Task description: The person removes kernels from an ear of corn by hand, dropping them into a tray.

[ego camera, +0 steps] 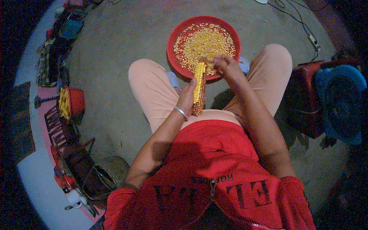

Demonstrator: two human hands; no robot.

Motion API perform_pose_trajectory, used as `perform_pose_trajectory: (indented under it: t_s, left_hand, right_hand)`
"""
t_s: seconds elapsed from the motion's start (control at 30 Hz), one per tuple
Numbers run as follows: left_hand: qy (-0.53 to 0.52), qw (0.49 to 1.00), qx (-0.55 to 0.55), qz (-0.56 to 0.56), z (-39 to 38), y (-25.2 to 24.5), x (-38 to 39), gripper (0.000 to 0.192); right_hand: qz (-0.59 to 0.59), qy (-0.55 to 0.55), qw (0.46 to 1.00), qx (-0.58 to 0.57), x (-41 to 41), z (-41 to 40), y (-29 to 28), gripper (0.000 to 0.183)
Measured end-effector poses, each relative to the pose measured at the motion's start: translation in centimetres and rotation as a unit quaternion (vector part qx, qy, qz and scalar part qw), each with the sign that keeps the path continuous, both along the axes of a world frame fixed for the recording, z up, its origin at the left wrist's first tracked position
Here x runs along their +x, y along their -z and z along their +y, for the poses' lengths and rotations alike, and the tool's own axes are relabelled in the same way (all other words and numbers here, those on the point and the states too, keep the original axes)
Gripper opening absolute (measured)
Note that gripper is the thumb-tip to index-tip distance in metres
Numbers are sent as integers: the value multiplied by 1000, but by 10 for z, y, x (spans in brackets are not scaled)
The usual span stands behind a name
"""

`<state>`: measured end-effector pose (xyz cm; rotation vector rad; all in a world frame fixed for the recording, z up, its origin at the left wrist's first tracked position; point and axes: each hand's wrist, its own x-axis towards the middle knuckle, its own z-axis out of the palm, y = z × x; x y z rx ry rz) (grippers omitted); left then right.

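A partly shelled corn cob (200, 86) stands nearly lengthwise in front of me, with yellow kernels on its left side and bare reddish-brown cob on its right and lower end. My left hand (188, 96), with a metal bangle at the wrist, grips its lower left side. Just right of the cob's upper end is my right hand (225, 64), fingers bent; whether it holds kernels cannot be told. Beneath and beyond both hands, a round red basin (171, 54) on the floor holds many loose yellow corn kernels (205, 43).
At the left, a red bucket (77, 100) holds yellow corn cobs (64, 103), near dark racks and a round woven-looking container (113, 169). Blue and red plastic items (340, 103) stand at the right. A power strip (313, 42) with cables lies at the upper right.
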<state>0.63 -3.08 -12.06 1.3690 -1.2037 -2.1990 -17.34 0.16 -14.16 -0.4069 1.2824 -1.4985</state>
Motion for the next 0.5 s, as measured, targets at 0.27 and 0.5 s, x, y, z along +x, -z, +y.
perform_pose_trajectory:
  t_s: [0.27, 0.5]
  left_hand:
    - [43, 998, -46, -27, 0, -9, -5, 40]
    - [95, 978, -181, -47, -8, 2, -3, 40]
  right_hand:
    - [95, -64, 993, 22, -3, -4, 20, 27]
    - [-55, -67, 996, -12, -3, -6, 15, 18]
